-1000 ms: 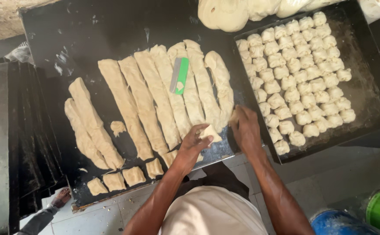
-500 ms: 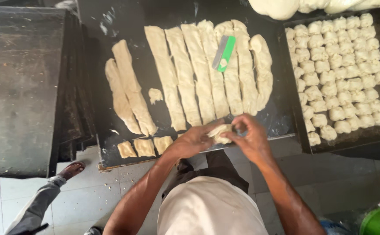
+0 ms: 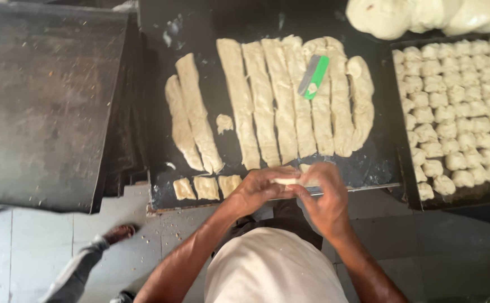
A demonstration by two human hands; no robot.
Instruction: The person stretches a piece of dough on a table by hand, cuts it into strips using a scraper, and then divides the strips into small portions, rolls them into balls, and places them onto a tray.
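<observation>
Left hand [image 3: 259, 191] and right hand [image 3: 324, 196] have fingers clamped on 1 dough piece [image 3: 286, 180]; likely soft, light, tacky; best pinched gently at its edges.

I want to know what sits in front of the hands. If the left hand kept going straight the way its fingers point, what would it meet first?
The left hand points right, at the right hand. Both pinch a small dough piece, so it would meet that dough, then the right fingers; depth hardly matters here.

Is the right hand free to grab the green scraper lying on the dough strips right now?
Probably not at once: the right hand and left hand are both closed on a dough piece. Nothing lies over the green scraper.
</observation>
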